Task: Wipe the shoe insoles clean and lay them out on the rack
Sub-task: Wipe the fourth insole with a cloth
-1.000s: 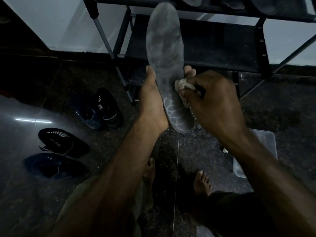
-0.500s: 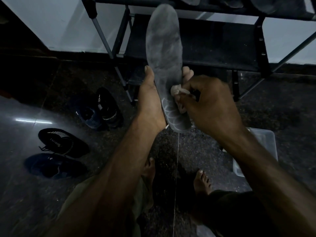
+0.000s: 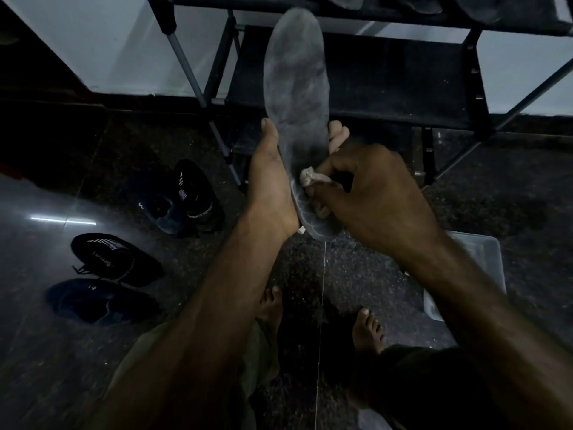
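Standing upright before the rack, the insole has its heel end gripped by the left hand, thumb on one edge, fingertips showing past the other. The right hand pinches a pale cloth against the insole's lower part (hiding most of the heel pattern). More insoles on the top shelf are cut off by the frame. Shoes lie on the floor at left; their white lettering is too dim to read. A clear tub sits half behind the right forearm.
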The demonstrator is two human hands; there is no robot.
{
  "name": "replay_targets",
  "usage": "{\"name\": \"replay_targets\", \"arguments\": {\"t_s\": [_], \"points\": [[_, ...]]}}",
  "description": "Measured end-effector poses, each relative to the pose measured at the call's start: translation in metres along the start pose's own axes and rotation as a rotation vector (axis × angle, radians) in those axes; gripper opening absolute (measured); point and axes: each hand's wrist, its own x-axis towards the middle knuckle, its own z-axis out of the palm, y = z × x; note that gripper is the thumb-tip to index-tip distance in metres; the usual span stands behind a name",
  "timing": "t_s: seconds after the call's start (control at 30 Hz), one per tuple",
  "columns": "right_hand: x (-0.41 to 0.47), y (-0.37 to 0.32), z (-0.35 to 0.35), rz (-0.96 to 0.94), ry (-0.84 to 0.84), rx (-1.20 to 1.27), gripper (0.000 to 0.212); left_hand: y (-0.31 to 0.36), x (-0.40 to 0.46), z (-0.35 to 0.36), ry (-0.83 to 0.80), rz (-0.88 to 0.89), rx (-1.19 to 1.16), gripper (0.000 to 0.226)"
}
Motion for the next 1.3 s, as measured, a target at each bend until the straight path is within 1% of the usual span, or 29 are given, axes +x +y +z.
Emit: {"name": "replay_targets", "arguments": {"t_s": [0.03, 0.07, 0.1, 0.17, 0.23, 0.27, 0.33, 0.37, 0.47, 0.5, 0.53, 0.57, 0.67, 0.73, 0.8, 0.93, 0.97, 1.0, 1.1, 1.13, 1.2, 1.3], "points": [[0.0, -0.001, -0.002, 0.007, -0.051, 0.012, 0.012, 0.001, 0.0, 0.0, 0.002, 0.006, 0.005, 0.076], [0.0, -0.001, -0.003, 0.009, -0.06, 0.021, 0.013, 0.001, -0.001, 0.001, 0.003, 0.012, -0.004, 0.077], [0.0, 0.0, -0.003, 0.01, -0.027, 0.026, 0.013, 0.001, -0.001, 0.001, 0.01, 0.014, -0.004, 0.077], [0.001, 0.004, -0.001, 0.016, 0.101, 0.014, 0.013, -0.002, -0.001, 0.005, 0.039, 0.018, 0.018, 0.074], [0.003, 0.007, 0.003, 0.002, 0.21, -0.046, 0.01, -0.005, -0.002, 0.008, 0.063, 0.03, 0.063, 0.07], [0.004, 0.007, 0.005, -0.011, 0.236, -0.08, 0.009, -0.006, -0.002, 0.008, 0.051, 0.02, 0.048, 0.071], [0.004, 0.006, 0.006, -0.029, 0.203, -0.084, 0.006, -0.006, -0.002, 0.005, 0.049, 0.022, 0.052, 0.07], [0.003, 0.005, 0.005, -0.035, 0.146, -0.061, 0.006, -0.006, -0.001, 0.003, 0.059, 0.023, 0.061, 0.069], [0.001, -0.001, -0.006, -0.018, -0.09, 0.039, 0.007, -0.003, 0.0, -0.001, 0.016, 0.015, -0.006, 0.078], [0.001, -0.002, -0.008, -0.016, -0.128, 0.054, 0.008, -0.002, 0.001, -0.002, 0.014, 0.017, -0.002, 0.078], [0.001, -0.002, -0.007, -0.02, -0.117, 0.049, 0.009, -0.002, 0.001, -0.002, 0.013, 0.015, -0.007, 0.077], [0.0, -0.002, -0.005, -0.028, -0.063, 0.031, 0.01, -0.002, 0.002, -0.002, 0.006, 0.01, -0.011, 0.077], [0.0, 0.001, 0.004, -0.061, 0.163, -0.037, 0.01, -0.003, 0.004, 0.0, -0.018, -0.004, -0.024, 0.079], [0.001, 0.003, 0.009, -0.081, 0.217, -0.063, 0.011, -0.004, 0.002, 0.002, -0.019, -0.001, -0.035, 0.077], [0.001, 0.004, 0.008, -0.088, 0.172, -0.049, 0.013, -0.004, 0.003, 0.0, -0.009, -0.004, -0.038, 0.076], [0.003, 0.001, -0.006, -0.054, -0.108, -0.01, 0.008, -0.002, 0.003, -0.005, -0.014, 0.001, -0.05, 0.082], [0.003, 0.001, -0.008, -0.052, -0.137, -0.004, 0.008, -0.001, 0.004, -0.005, -0.013, 0.008, -0.048, 0.083], [0.002, 0.001, -0.008, -0.059, -0.117, 0.007, 0.008, -0.001, 0.004, -0.005, -0.019, 0.01, -0.046, 0.083], [0.0, 0.003, 0.0, -0.091, 0.089, 0.02, 0.009, -0.005, 0.004, -0.003, -0.037, 0.005, -0.036, 0.079], [0.001, 0.003, 0.003, -0.092, 0.129, 0.018, 0.01, -0.006, 0.004, -0.002, -0.031, 0.012, -0.028, 0.075], [0.001, 0.003, 0.007, -0.098, 0.12, 0.009, 0.011, -0.007, 0.004, -0.003, -0.013, 0.023, -0.007, 0.071], [0.002, 0.003, 0.003, -0.191, -0.026, -0.033, 0.012, -0.003, 0.003, -0.005, -0.011, 0.011, -0.04, 0.075]]}}
